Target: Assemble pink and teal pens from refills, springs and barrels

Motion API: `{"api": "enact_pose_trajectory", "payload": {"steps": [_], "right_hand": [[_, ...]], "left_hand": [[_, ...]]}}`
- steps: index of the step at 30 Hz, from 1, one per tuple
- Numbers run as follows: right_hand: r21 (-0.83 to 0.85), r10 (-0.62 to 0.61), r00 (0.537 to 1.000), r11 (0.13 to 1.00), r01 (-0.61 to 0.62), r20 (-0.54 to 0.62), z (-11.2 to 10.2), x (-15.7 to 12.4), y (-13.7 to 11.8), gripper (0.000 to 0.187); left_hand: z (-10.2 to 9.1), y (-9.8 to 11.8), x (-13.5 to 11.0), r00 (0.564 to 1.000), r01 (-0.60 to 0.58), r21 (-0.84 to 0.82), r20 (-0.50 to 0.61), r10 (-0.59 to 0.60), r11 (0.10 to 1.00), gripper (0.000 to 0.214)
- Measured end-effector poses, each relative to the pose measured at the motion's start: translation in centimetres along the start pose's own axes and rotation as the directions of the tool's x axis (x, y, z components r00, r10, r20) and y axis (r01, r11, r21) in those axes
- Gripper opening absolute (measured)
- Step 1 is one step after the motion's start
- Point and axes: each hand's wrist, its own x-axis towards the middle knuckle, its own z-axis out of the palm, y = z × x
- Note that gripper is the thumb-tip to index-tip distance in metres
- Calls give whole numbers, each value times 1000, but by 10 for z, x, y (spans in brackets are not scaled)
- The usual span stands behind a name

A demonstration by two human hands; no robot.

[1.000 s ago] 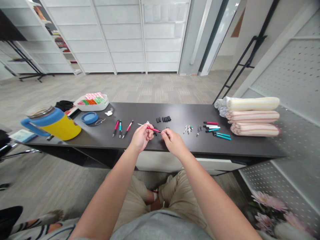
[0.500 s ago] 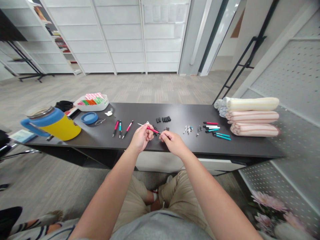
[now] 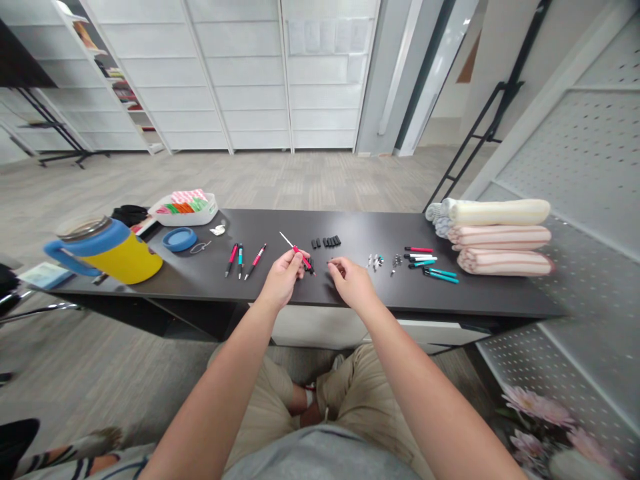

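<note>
My left hand [image 3: 283, 277] is closed on a red pen part [image 3: 299, 252] with a thin white refill sticking up and to the left. A little to its right, my right hand [image 3: 350, 279] pinches a small dark piece I cannot make out, just above the black table [image 3: 500, 297]. Several small black grips [image 3: 327, 241] lie in a row beyond my hands. Three finished pens [image 3: 244, 257], red and teal, lie to the left. Small tips and springs [image 3: 384, 259] and loose pen barrels [image 3: 427, 261] lie to the right.
A yellow and blue jug [image 3: 107, 252] lies on its side at the table's left end. Behind it are a blue lid [image 3: 179, 238] and a white tray of coloured items [image 3: 185, 205]. Rolled towels [image 3: 500, 237] are stacked at the right end.
My hands have moved apart. The left hand tilted the red pen part so its white refill points up-left, and the right hand drew away to the right.
</note>
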Motion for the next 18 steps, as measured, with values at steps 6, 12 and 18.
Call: {"api": "enact_pose_trajectory", "payload": {"steps": [6,12,18], "right_hand": [[-317,47,998,947,-56,-35,-4,11,16,36],[-420,39,999,906,-46,-24,1,19,11,27],[-413,50,998,909,-61,-36,2,18,12,21]], "left_hand": [[5,6,-2,997,61,-65,42,-58,996,35],[6,6,-3,994,50,-10,98,-49,999,29],[4,3,-3,995,33,85,94,-41,996,31]]}}
